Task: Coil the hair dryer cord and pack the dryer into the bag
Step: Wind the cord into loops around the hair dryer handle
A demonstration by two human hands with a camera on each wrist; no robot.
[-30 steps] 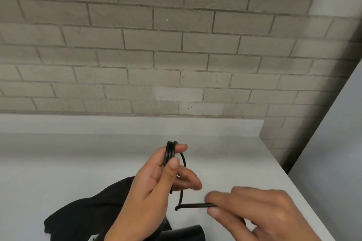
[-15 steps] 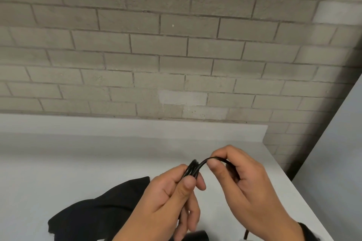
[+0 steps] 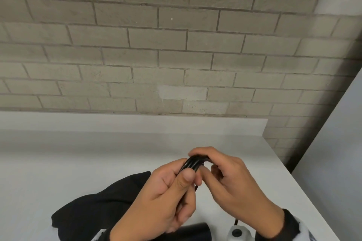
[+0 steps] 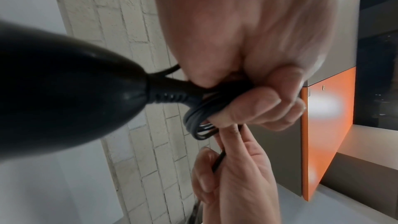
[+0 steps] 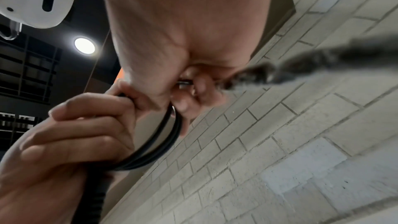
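Observation:
My left hand (image 3: pixel 176 188) grips a bundle of black cord loops (image 3: pixel 193 163), thumb pressed over them, held above the white counter. My right hand (image 3: pixel 225 178) curls over the top of the same coil and pinches the cord. The left wrist view shows the black hair dryer (image 4: pixel 64 94) hanging from its ribbed cord end, with the coiled cord (image 4: pixel 200 113) in the left hand's fingers (image 4: pixel 258 108). The right wrist view shows the cord loops (image 5: pixel 163 140) running between both hands. The black bag (image 3: pixel 94 207) lies on the counter under my left arm.
The white counter (image 3: pixel 78 162) meets a grey brick wall (image 3: pixel 176 55) at the back and ends at the right edge near a grey panel (image 3: pixel 337 162). A white and black device (image 3: pixel 238 233) sits at the bottom edge. An orange panel (image 4: pixel 323 134) shows in the left wrist view.
My right hand came up from low right, carrying the cord over the coil, and now closes on top of the loops. The hands are close together and the coil has one more loop.

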